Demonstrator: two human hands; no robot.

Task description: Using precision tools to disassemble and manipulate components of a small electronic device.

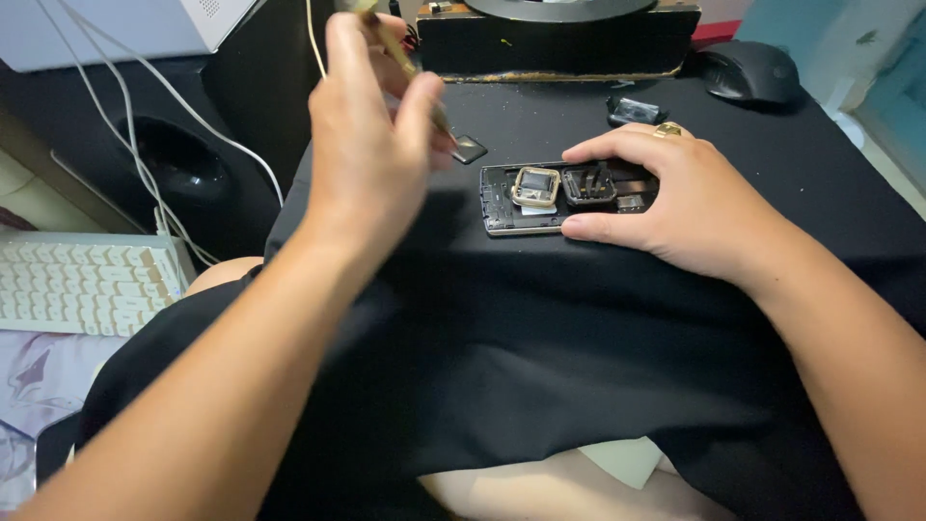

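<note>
Two bare hands work above one black cloth (540, 328). Left hand (371, 145) pinches one thin tool (400, 58); right hand (675, 198) clamps one opened phone (540, 198) flat on it.

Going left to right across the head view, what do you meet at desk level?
White keyboard → left hand holding a thin tool → opened phone body → right hand → black mouse.
</note>
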